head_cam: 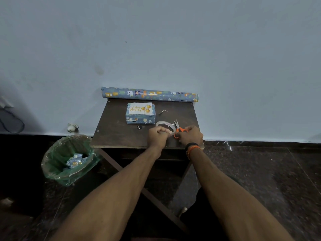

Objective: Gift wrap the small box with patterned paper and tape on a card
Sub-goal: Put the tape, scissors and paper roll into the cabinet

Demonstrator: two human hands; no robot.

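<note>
Looking down, we see our left hand (157, 136) curled round the tape roll (165, 125) near the table's (111, 134) front edge. Our right hand (190, 135) grips the orange scissors (180, 129) just beside it. The wrapped box (140, 118) sits mid-table with the card (140, 108) on top. The paper roll (149, 94) lies along the back edge.
</note>
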